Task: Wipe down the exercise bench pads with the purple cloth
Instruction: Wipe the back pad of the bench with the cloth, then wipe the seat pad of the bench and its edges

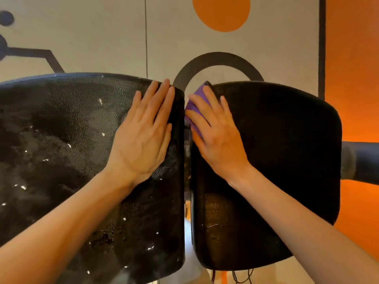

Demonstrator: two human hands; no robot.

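Pebbled black vinyl pads [82,124], scuffed

The large black textured vinyl bench pad [61,140] is sitting left, and the smaller black rounded vinyl pad [283,160] is sitting just beside it on the right, a narrow gap between them. The left hand [143,136] is lying flat on the larger pad's inner edge. The right hand [217,136] is pressing the folded purple cloth [198,95] onto the smaller pad's inner edge.
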